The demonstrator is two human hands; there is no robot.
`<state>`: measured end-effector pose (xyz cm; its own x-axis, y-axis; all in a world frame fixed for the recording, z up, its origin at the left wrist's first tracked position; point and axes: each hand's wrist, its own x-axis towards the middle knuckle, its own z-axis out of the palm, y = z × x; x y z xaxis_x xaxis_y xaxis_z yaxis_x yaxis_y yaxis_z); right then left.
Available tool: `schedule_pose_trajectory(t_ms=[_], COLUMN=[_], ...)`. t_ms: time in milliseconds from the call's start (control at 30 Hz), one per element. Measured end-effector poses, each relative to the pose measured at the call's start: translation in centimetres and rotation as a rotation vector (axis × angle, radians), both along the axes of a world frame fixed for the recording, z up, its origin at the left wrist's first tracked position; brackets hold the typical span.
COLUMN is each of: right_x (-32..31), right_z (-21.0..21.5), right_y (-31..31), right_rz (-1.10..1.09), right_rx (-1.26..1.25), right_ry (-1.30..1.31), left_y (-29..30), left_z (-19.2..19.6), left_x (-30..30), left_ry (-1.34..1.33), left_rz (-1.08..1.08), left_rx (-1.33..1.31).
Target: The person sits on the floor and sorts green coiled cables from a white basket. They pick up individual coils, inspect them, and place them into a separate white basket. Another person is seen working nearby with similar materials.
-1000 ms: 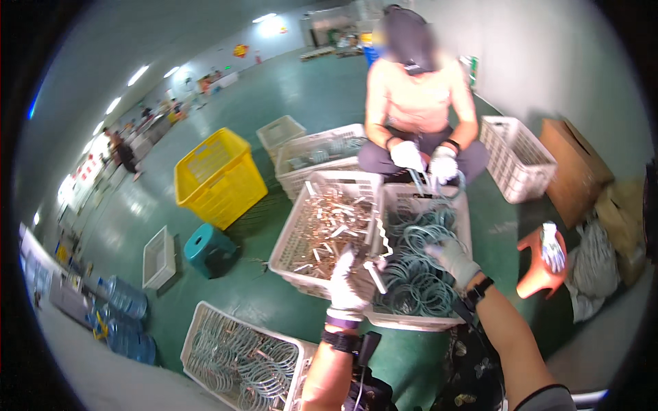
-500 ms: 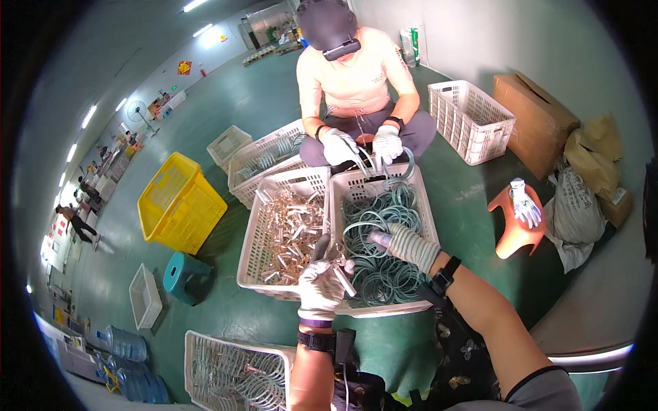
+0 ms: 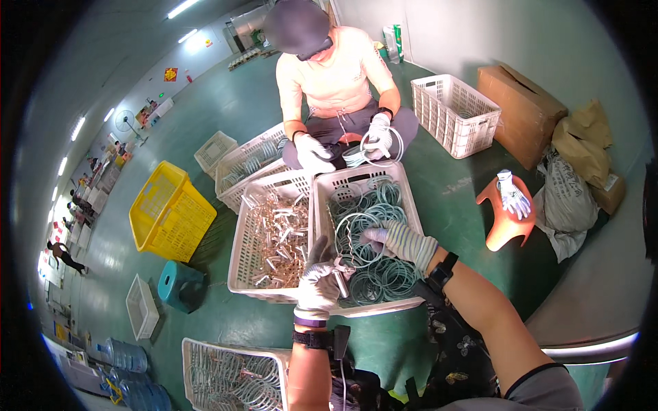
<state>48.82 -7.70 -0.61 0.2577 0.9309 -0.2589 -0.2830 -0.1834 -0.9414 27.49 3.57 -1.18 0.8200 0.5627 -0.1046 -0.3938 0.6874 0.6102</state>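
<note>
My left hand (image 3: 317, 286), in a striped work glove, is closed around a shiny metal tube-like fitting (image 3: 342, 281) near the front edges of two side-by-side white crates. Beside it, my gloved right hand (image 3: 406, 244) pinches a pale green wire-like ring (image 3: 358, 214), raised over the right crate. A thin chain-like strand (image 3: 334, 222) hangs within the ring, close to the fitting. Tangled rings (image 3: 388, 279) fill the right crate (image 3: 404, 179). Loose metal fittings (image 3: 277, 233) are heaped in the left crate (image 3: 235, 257).
Across the crates a seated co-worker (image 3: 336, 75) holds rings. At left are a yellow basket (image 3: 171, 219), a teal stool (image 3: 179, 286) and a white tray (image 3: 140, 308). A crate of rings (image 3: 236, 373) stands near my left forearm. An orange stool (image 3: 504, 219) bears a glove.
My right hand has lifted one ring up from the tangle and nearer the fitting in my left hand. The co-worker's hands have moved apart, and the view has shifted slightly.
</note>
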Motion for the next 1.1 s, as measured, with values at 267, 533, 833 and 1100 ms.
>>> schedule_pose_trajectory(t_ms=[267, 533, 833, 1100], right_x=[0.3, 2.2, -2.4, -5.6], right_z=[-1.9, -6.6, -4.3, -3.5], right_y=[1.2, 2.4, 2.3, 1.8], right_rz=[-0.034, -0.189, 0.405, 0.395], right_rx=[-0.099, -0.149, -0.039, -0.104], right_ry=[-0.138, -0.635, 0.266, 0.367], left_y=[-0.3, 0.3, -1.5, -1.0], left_z=[-0.5, -0.1, 1.1, 0.3], left_x=[0.3, -0.3, -1.2, -2.3], left_ry=[0.066, -0.008, -0.069, -0.135], left_rz=[-0.028, -0.019, -0.34, -0.307], left_rx=[-0.025, -0.151, -0.154, -0.134])
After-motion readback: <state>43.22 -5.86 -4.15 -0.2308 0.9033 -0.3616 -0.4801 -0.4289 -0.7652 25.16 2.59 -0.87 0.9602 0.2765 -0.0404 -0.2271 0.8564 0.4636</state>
